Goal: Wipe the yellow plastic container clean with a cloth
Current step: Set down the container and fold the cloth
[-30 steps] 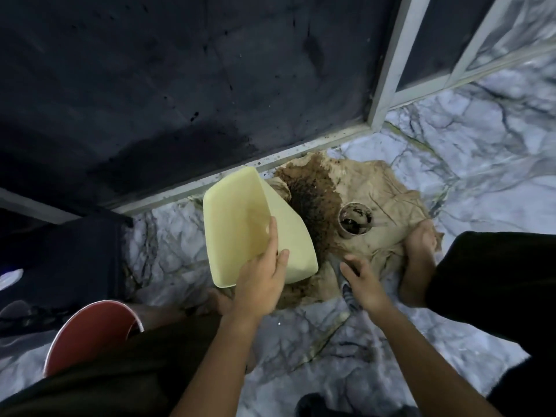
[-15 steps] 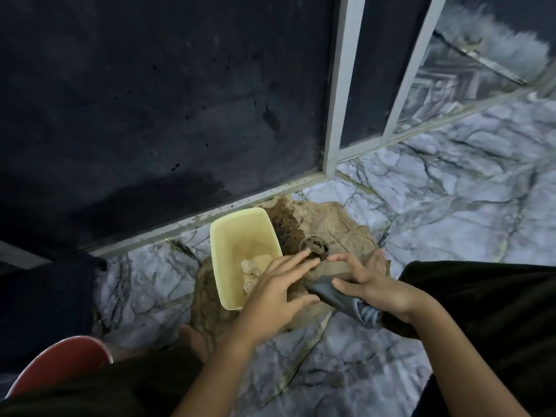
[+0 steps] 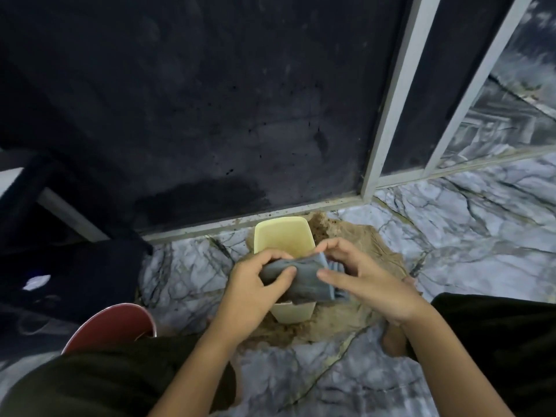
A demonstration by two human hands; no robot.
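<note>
The yellow plastic container [image 3: 281, 234] stands open side up on a brown cloth [image 3: 364, 251] spread on the marble floor, close to the dark wall. Above its near half I hold a folded grey cloth [image 3: 304, 279] between both hands. My left hand [image 3: 258, 281] grips the cloth's left end, thumb on top and fingers curled under. My right hand [image 3: 364, 278] holds the right end, with its fingers curved around it. The hands and cloth hide most of the container's inside.
A red round bucket [image 3: 111, 325] stands at the lower left beside my dark-clothed knee. A white metal frame [image 3: 388, 109] runs up the wall on the right. A dark bag lies on the left. Dirt stains the brown cloth behind the container.
The container was tilted in my left hand, then set upright on the brown cloth. My right hand brought the grey cloth over it, and both hands now hold the cloth.
</note>
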